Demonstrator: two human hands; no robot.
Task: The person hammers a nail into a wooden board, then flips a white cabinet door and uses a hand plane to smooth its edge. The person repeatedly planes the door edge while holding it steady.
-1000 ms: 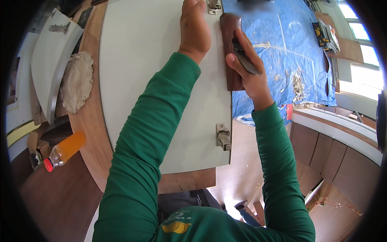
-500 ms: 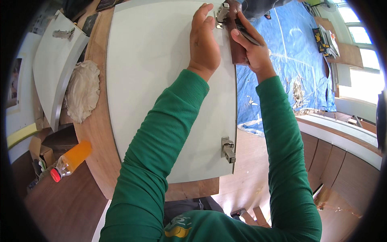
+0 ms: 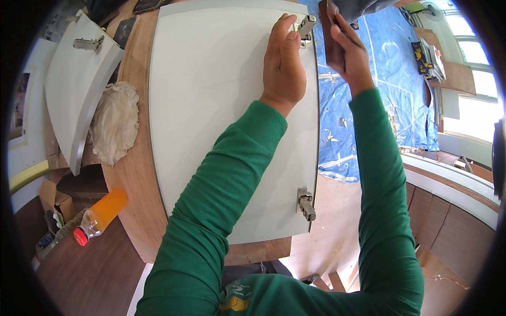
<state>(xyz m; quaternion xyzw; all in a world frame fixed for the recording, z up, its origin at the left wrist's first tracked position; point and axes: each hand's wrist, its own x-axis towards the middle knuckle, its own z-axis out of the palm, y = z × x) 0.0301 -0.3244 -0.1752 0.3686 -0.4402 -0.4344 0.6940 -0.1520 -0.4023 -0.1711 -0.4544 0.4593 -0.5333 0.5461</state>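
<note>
A white cabinet door panel lies flat in front of me, with an upper metal hinge and a lower metal hinge along its right edge. My left hand rests on edge upon the panel, fingers stretched out and thumb up, its fingertips beside the upper hinge. Just past the right edge, my right hand grips a dark brown wooden block, held tilted above the blue sheet. The block is slightly blurred, and part of my right fingers is hidden behind it.
Left of the panel, a crumpled whitish cloth lies on the wooden bench beside an orange drink bottle. Another white door with a hinge leans at the far left. A blue tarp covers the floor at right.
My right hand has moved the wooden block rightward, off the upper hinge and clear of the panel's edge. My left hand stays beside the hinge. The whole view has shifted slightly.
</note>
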